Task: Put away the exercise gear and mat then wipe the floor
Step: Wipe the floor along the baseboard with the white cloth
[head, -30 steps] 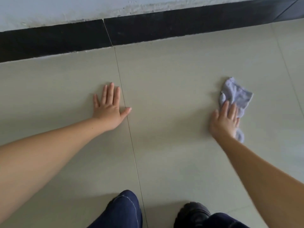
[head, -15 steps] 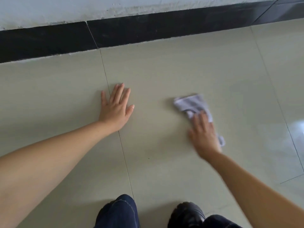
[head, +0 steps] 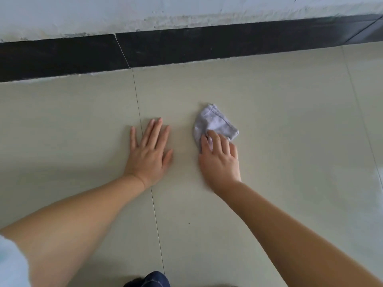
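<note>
A small pale lilac cloth (head: pixel 215 123) lies crumpled on the beige tiled floor (head: pixel 290 141). My right hand (head: pixel 219 162) lies on the cloth's near edge and presses it down, its fingers slightly bent over the fabric. Just to the left, my left hand (head: pixel 149 152) rests flat on the floor with straight spread fingers, across a tile joint. The two hands are about a hand's width apart. No exercise gear or mat is in view.
A black skirting band (head: pixel 186 48) runs along the foot of a scuffed white wall (head: pixel 165 11) at the back. My knee in dark blue jeans (head: pixel 155 280) shows at the bottom edge. A shiny patch of floor (head: pixel 371 183) lies at the right.
My right hand has swept the cloth leftward across the floor, from far right to just beside my left hand. The left hand stays planted flat.
</note>
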A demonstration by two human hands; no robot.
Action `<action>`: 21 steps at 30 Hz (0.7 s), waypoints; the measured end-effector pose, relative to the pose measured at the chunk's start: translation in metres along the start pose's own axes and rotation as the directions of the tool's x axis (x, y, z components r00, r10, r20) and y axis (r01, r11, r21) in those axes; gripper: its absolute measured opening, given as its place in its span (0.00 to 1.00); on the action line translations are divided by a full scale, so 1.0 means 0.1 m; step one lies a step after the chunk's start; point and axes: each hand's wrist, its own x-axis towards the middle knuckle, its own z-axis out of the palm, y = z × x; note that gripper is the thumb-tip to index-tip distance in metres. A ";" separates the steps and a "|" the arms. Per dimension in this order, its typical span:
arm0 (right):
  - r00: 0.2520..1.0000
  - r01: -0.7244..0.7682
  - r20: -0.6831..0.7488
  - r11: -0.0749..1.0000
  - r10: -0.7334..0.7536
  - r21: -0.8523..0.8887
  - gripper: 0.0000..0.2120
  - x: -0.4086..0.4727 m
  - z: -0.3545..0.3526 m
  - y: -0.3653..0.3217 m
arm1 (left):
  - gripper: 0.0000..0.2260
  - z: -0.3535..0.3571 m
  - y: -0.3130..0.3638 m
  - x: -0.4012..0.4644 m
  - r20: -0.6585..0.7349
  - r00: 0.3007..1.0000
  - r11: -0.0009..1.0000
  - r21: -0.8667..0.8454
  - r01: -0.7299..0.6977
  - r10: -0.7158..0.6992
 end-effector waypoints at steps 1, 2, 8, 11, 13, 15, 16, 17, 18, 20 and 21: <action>0.996 0.084 0.019 0.996 -0.083 -0.031 0.21 0.12 0.01 0.04 | 0.27 0.00 0.00 0.00 -0.015 1.000 1.000 0.004 0.004 -0.004; 0.984 0.173 0.048 0.984 -0.171 -0.043 0.22 0.25 0.03 0.11 | 0.27 0.01 0.00 0.00 -0.033 0.999 1.000 0.008 0.007 -0.007; 0.980 0.189 0.050 0.982 -0.190 0.028 0.26 1.00 -0.03 0.85 | 0.27 0.03 -0.01 0.00 -0.062 0.998 1.000 0.016 -0.004 0.005; 0.953 -0.299 0.070 0.952 0.295 0.057 0.25 1.05 -0.17 1.11 | 0.26 0.03 0.00 -0.01 -0.062 0.998 1.000 0.011 -0.008 0.009; 0.903 -0.427 0.089 0.902 0.421 0.058 0.26 1.04 -0.20 1.03 | 0.26 0.03 0.00 -0.01 -0.067 0.998 1.000 0.010 -0.010 0.011; 0.931 -0.362 0.071 0.929 0.357 0.071 0.27 1.03 -0.13 0.77 | 0.26 0.02 -0.01 -0.01 -0.074 0.997 1.000 0.017 -0.011 0.013; 0.966 -0.255 0.057 0.963 0.251 0.082 0.27 1.03 -0.10 0.57 | 0.26 0.02 0.00 -0.01 -0.073 0.997 1.000 0.017 -0.014 0.015; 0.993 -0.102 0.060 0.991 0.097 0.090 0.28 1.03 -0.07 0.35 | 0.26 0.02 0.00 -0.01 -0.072 0.997 1.000 0.014 -0.013 0.014; 0.996 0.071 0.053 0.993 -0.077 0.093 0.28 1.05 -0.06 0.11 | 0.26 0.03 0.00 0.00 -0.073 0.997 1.000 0.012 -0.009 0.009; 0.935 0.328 0.117 0.942 -0.335 0.077 0.26 1.12 -0.04 -0.32 | 0.27 0.03 0.01 -0.01 -0.074 0.997 1.000 0.012 0.007 -0.006; 0.910 0.380 0.152 0.922 -0.386 0.072 0.25 1.15 -0.05 -0.46 | 0.27 0.03 0.01 -0.01 -0.071 0.997 1.000 0.011 0.013 -0.013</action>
